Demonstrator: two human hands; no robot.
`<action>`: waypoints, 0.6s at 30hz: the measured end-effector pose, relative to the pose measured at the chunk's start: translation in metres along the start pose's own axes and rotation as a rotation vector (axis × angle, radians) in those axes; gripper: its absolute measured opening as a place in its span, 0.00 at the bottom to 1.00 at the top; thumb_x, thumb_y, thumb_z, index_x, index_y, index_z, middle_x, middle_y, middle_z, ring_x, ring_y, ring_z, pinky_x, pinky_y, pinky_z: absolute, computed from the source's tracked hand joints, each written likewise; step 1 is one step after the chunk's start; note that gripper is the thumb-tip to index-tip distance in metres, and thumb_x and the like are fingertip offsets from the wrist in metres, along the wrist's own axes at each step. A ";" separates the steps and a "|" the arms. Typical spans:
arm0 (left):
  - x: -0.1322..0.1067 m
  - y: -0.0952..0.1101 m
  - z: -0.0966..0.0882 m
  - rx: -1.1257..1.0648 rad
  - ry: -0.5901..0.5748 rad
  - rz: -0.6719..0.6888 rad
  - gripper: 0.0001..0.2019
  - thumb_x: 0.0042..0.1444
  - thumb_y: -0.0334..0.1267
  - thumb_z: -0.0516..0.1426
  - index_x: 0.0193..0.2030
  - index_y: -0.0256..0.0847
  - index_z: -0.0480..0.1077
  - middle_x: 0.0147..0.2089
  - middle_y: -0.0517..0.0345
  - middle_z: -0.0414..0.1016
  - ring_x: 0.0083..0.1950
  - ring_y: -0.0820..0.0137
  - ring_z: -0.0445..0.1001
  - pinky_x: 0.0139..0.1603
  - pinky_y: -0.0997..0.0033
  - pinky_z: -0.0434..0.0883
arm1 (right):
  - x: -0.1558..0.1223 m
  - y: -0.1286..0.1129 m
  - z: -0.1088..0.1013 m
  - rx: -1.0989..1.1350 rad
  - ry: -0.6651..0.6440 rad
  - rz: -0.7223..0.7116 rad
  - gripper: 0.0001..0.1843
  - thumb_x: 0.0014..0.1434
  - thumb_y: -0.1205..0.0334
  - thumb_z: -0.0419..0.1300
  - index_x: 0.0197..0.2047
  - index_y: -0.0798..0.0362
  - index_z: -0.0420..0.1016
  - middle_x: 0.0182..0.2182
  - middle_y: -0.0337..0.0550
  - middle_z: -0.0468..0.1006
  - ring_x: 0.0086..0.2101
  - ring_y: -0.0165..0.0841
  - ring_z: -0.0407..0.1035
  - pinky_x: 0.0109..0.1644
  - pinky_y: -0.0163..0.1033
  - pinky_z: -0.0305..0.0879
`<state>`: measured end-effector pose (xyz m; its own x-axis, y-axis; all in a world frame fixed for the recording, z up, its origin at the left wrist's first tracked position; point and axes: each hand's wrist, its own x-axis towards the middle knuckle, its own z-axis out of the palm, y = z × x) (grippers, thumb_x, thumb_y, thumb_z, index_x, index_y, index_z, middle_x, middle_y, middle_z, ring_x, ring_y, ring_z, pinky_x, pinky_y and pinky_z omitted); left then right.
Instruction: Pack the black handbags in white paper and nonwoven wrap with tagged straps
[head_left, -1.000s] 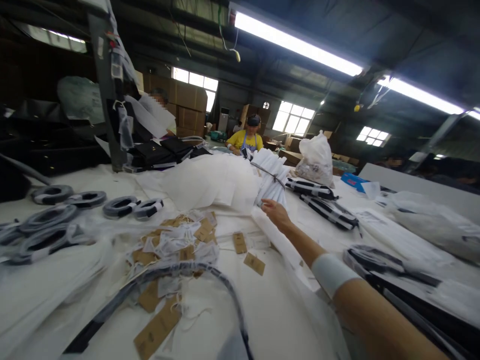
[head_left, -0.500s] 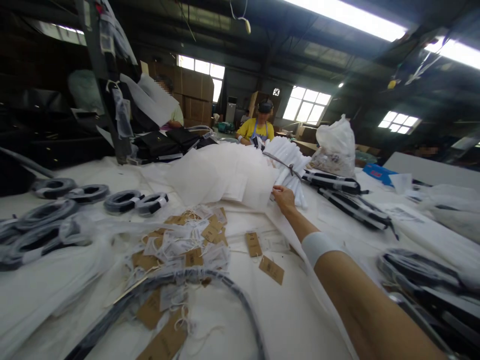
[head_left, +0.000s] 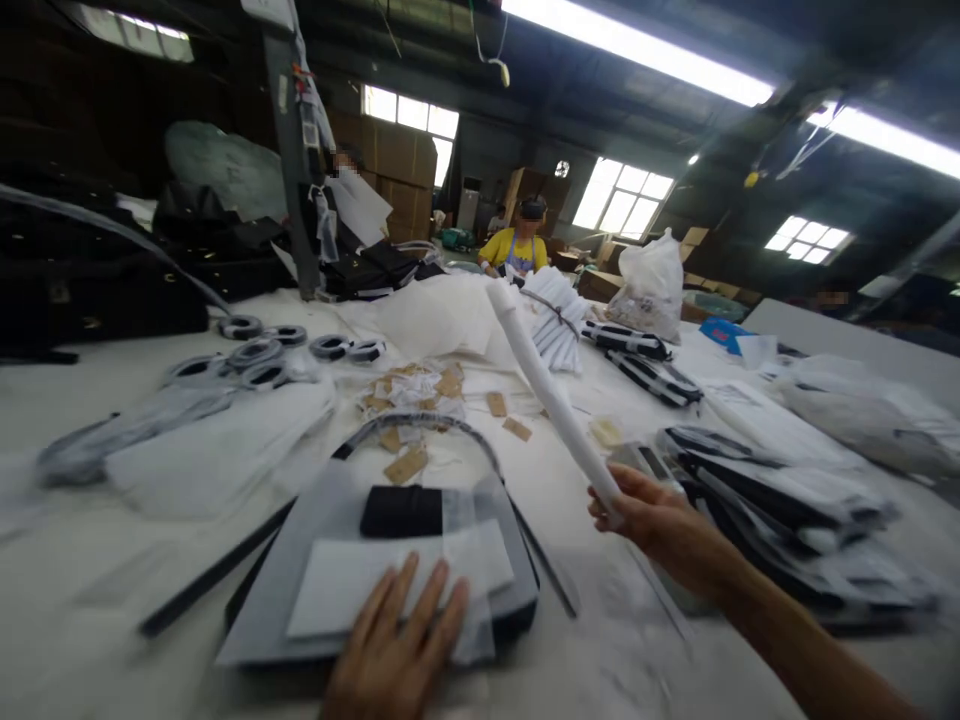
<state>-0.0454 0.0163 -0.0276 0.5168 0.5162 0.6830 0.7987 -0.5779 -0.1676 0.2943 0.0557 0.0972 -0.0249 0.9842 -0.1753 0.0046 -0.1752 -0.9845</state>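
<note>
My right hand (head_left: 645, 510) is closed round the lower end of a long white paper roll (head_left: 551, 395), which tilts up and away to the left. My left hand (head_left: 401, 640) lies flat with its fingers spread on a white sheet (head_left: 330, 595). That sheet rests on a dark bag (head_left: 517, 615) covered by a thin grey-white wrapping sheet (head_left: 266, 610). A small black piece (head_left: 401, 512) shows above my left fingers, beside a clear strip. The bag's wrapped handle (head_left: 420, 420) arches toward the far side.
Brown tags (head_left: 409, 465) lie heaped beyond the bag. Farther back are thin white sheets (head_left: 427, 315) and a tied bundle of white rolls (head_left: 559, 325). Coiled straps (head_left: 255, 352) lie at left, wrapped black straps (head_left: 757, 500) at right. A person in yellow (head_left: 517, 250) sits across the table.
My right hand has come back from the white sheets and bundle and now holds a white paper roll. My left hand and the sheet-covered bag have come into view.
</note>
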 end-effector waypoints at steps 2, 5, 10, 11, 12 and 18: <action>0.005 -0.002 -0.010 -0.050 -0.047 0.015 0.22 0.62 0.34 0.49 0.62 0.52 0.67 0.61 0.60 0.72 0.62 0.58 0.68 0.61 0.56 0.66 | -0.053 0.005 -0.015 -0.194 -0.158 0.045 0.20 0.48 0.53 0.71 0.44 0.48 0.81 0.31 0.44 0.78 0.33 0.37 0.72 0.39 0.41 0.70; 0.022 -0.013 -0.027 -0.099 -0.280 0.159 0.23 0.61 0.28 0.48 0.63 0.46 0.64 0.61 0.52 0.72 0.59 0.56 0.70 0.57 0.55 0.68 | -0.105 0.014 -0.022 -0.432 -0.420 0.062 0.14 0.50 0.55 0.70 0.41 0.47 0.84 0.32 0.45 0.78 0.33 0.38 0.72 0.37 0.40 0.68; 0.058 -0.034 -0.046 -0.176 -0.480 0.311 0.23 0.60 0.24 0.49 0.61 0.40 0.63 0.56 0.47 0.74 0.52 0.58 0.75 0.45 0.62 0.73 | -0.125 0.039 0.023 -0.543 -0.308 -0.174 0.13 0.55 0.55 0.68 0.44 0.44 0.83 0.37 0.44 0.78 0.37 0.38 0.73 0.41 0.39 0.69; 0.064 -0.038 -0.048 -0.202 -0.510 0.322 0.21 0.60 0.25 0.49 0.60 0.41 0.64 0.54 0.48 0.75 0.49 0.60 0.76 0.42 0.65 0.73 | -0.122 0.046 0.036 -0.544 -0.270 -0.234 0.13 0.56 0.55 0.66 0.46 0.44 0.82 0.38 0.44 0.78 0.39 0.38 0.73 0.43 0.39 0.70; 0.070 -0.041 -0.050 -0.229 -0.541 0.330 0.20 0.61 0.26 0.49 0.59 0.42 0.65 0.51 0.49 0.77 0.46 0.62 0.77 0.40 0.67 0.72 | -0.117 0.053 0.048 -0.544 -0.233 -0.299 0.13 0.58 0.55 0.65 0.48 0.44 0.81 0.39 0.44 0.78 0.40 0.38 0.73 0.45 0.40 0.70; 0.089 -0.053 -0.055 -0.263 -0.642 0.366 0.21 0.59 0.28 0.51 0.57 0.49 0.66 0.45 0.56 0.79 0.37 0.64 0.78 0.32 0.71 0.68 | -0.075 0.101 0.095 -0.576 0.100 -0.757 0.08 0.60 0.61 0.62 0.44 0.48 0.76 0.40 0.45 0.78 0.43 0.39 0.73 0.47 0.42 0.71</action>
<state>-0.0589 0.0580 0.0812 0.8742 0.4819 0.0590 0.4852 -0.8712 -0.0743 0.2018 -0.0383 0.0114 -0.1372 0.8336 0.5350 0.5141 0.5216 -0.6809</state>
